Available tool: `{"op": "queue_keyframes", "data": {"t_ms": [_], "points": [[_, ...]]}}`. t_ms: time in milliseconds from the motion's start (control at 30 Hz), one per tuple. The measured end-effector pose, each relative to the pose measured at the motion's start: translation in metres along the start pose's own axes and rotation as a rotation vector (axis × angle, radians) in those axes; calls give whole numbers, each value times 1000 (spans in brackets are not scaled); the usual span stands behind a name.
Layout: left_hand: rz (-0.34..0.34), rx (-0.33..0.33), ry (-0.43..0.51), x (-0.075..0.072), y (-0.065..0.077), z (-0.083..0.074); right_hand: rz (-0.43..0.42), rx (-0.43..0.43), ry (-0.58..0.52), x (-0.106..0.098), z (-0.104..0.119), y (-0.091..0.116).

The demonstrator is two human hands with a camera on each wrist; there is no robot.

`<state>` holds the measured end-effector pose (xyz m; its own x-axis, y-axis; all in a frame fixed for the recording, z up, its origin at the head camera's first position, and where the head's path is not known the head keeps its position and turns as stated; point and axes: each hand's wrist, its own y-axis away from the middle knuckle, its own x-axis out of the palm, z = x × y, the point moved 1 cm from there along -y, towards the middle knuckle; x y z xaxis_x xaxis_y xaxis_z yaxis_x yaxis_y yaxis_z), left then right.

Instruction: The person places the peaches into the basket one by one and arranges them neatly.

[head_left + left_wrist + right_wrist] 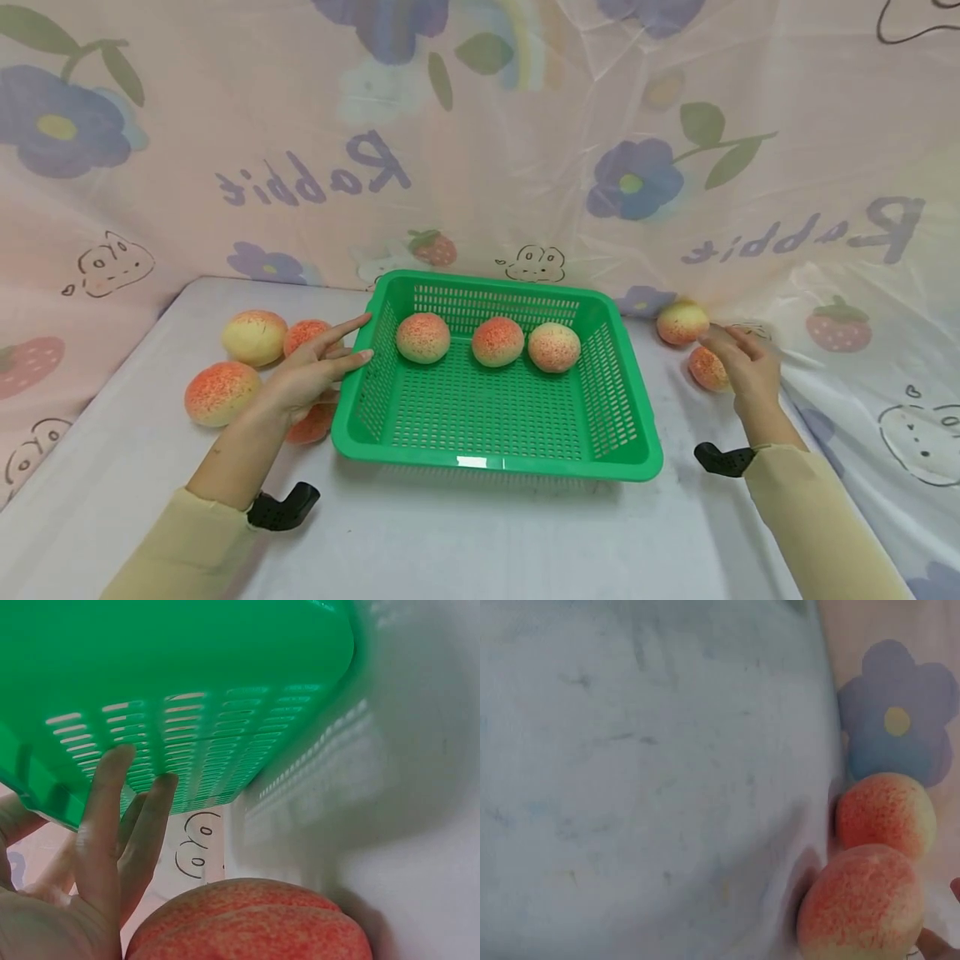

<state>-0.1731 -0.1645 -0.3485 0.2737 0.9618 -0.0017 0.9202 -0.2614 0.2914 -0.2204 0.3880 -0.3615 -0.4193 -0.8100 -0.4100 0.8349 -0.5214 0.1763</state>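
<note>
A green plastic basket with slotted walls stands mid-table, holding three peaches: a left one, a middle one and a right one. My left hand touches the basket's left rim, its fingers fairly straight. In the left wrist view, fingertips rest against the outer slotted wall. My right hand is beside two peaches on the right, a farther one and a nearer one. A fingertip borders the nearer peach in the right wrist view; most of that hand is outside that view.
Left of the basket lie several peaches, including a yellowish one and a large reddish one; my left hand partly covers others. A printed cloth hangs behind the white table and along its sides.
</note>
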Motion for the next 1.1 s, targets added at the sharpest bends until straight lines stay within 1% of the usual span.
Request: {"op": "queue_keyframes", "data": {"t_ms": [100,200,267,467,600,667,733,833,900,1033,1100], "points": [[-2,-3,13,0,0,0,80,8,77,-1,-8,-5],[0,-4,14,0,0,0,104,8,109,-1,-14,-6],[0,-4,7,0,0,-1,97,9,102,-1,-17,-6],[3,-2,14,-1,-1,1,86,46,86,-2,-18,-8],[2,0,11,-1,-1,1,80,44,58,-2,-18,-9],[2,3,4,0,-1,2,63,37,38,-1,-20,-9],[4,6,1,0,-1,2,27,39,21,-1,-21,-10],[7,11,1,0,-1,2,-24,68,15,1,-22,-9],[6,9,4,1,-1,2,-43,104,19,1,-21,-8],[-9,-2,-3,1,-1,1,-32,163,-30,1,-17,-4],[-15,-4,-9,1,0,1,-19,178,-65,1,-16,-3]]}}
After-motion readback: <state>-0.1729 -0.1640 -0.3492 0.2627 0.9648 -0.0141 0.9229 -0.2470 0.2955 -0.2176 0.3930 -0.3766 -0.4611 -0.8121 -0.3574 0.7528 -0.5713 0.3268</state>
